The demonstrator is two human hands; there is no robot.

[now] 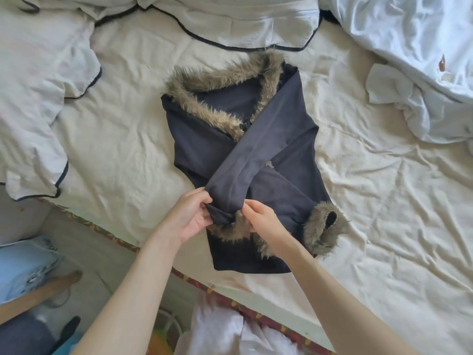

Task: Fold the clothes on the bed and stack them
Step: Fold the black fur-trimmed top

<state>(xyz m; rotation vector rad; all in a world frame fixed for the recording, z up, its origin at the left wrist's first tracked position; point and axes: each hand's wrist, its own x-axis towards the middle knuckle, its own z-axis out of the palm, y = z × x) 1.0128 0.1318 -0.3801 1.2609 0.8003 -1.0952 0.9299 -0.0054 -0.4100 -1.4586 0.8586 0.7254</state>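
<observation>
Sleeve cuff [225, 201] between both hands' grip

My left hand [190, 216]: bare, no rings, no watch. My right hand [263, 221]: same. My forearms: bare, no sleeves. Whitish garment on my torso, blurred.

From the head view I see a dark jacket [204, 149] with fur trim lying on the bed [358, 201], one sleeve [256, 149] crossed diagonally over its front. My left hand [192, 216] and right hand [263, 219] both pinch that sleeve's cuff. White bedding [38, 98] lies crumpled at left.
</observation>
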